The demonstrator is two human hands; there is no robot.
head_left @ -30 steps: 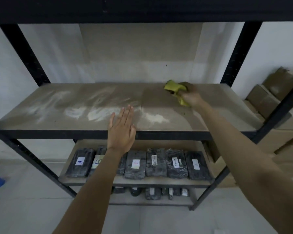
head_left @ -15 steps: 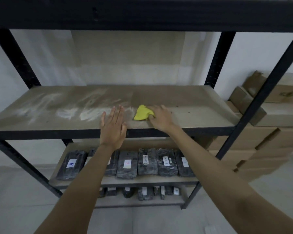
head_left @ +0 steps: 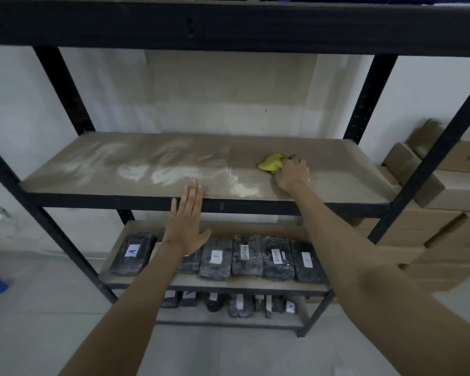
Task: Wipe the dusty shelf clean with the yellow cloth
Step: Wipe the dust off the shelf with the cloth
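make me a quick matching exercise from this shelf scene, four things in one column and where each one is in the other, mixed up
Things:
1. yellow cloth
2. left hand
3. white dust
4. wrapped bundles

Places:
a. spread over the left and middle of the shelf top
b. lined up on the lower shelf, with white labels
c. bunched under the right hand on the right part of the shelf
d. open and flat at the shelf's front edge, fingertips reaching the top

Pairs: 1-c, 2-d, 3-a, 4-b

Shelf (head_left: 174,158) surface lies bare; only the black frame posts (head_left: 65,90) hem its corners.
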